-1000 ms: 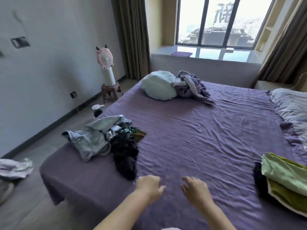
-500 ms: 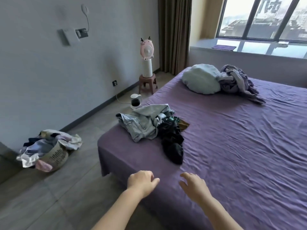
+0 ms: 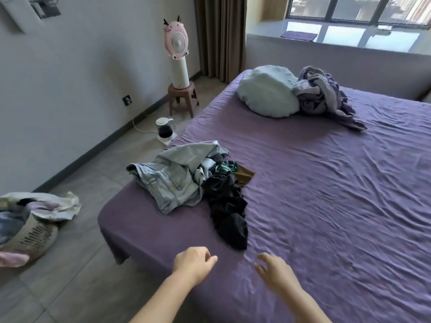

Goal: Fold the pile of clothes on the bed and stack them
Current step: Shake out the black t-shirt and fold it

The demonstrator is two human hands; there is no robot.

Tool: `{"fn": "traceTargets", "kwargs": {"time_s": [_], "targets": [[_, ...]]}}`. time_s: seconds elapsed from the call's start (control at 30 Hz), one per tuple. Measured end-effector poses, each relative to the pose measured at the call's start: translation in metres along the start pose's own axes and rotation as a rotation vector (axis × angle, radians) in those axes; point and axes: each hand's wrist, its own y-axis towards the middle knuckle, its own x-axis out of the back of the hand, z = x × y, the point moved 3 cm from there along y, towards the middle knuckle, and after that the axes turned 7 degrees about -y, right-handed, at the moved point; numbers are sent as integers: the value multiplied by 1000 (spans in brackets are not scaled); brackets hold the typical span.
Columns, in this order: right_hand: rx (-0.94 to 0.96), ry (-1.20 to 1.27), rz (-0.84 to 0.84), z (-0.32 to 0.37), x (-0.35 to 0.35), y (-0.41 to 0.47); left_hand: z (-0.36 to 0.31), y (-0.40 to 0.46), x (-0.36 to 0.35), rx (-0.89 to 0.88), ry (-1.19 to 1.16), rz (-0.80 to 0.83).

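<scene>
Clothes pile (image 3: 198,183) unfolded on bed (image 3: 326,206); left hand (image 3: 192,264), right hand (image 3: 274,273), loosely curled, empty grip

L hand (image 3: 193,264), R hand (image 3: 274,272) loose, empty.

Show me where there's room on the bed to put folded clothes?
The bare purple sheet right of the clothes pile, below the pillow and crumpled bedding. The left corner around the pile is crowded.
</scene>
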Motion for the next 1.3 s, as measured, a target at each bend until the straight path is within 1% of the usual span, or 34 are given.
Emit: {"fn": "traceTargets", "kwargs": {"time_s": [0.13,0.37,0.43,0.57,0.67,0.73,0.8,0.87,0.93,0.97,1.0,1.03,1.1,1.17,1.23,1.3], "targets": [[-20,49,98,-6,3,66,-19,56,5,73,-17,74],[-33,125,167,1,19,151,-40,134,22,96,-34,118],[-52,160,186,5,17,167,-43,153,26,73,-15,126],[-180,321,200,6,2,191,-54,202,39,-29,-1,70],[-317,371,224,5,-24,202,-62,245,41,-158,13,39],[-413,435,211,11,-40,208,-67,274,37,-241,42,26],[-468,523,183,20,-55,218,-75,302,31,-311,107,21],[-526,552,179,26,-66,227,-80,325,23,-328,165,32],[-607,534,165,30,-69,233,-79,344,18,-289,206,33],[-630,562,121,30,-67,234,-77,351,18,-274,214,25],[-644,635,47,30,-62,235,-73,357,20,-271,194,18],[-645,749,-43,29,-53,232,-68,360,24,-268,126,14],[-625,985,-233,26,-26,222,-57,359,35,-250,-110,26],[-615,1171,-426,22,11,208,-50,353,51,-249,-284,31],[-585,1223,-560,20,51,193,-54,343,73,-270,-373,-7],[-520,1210,-639,23,92,180,-70,330,98,-326,-443,-51]]}}
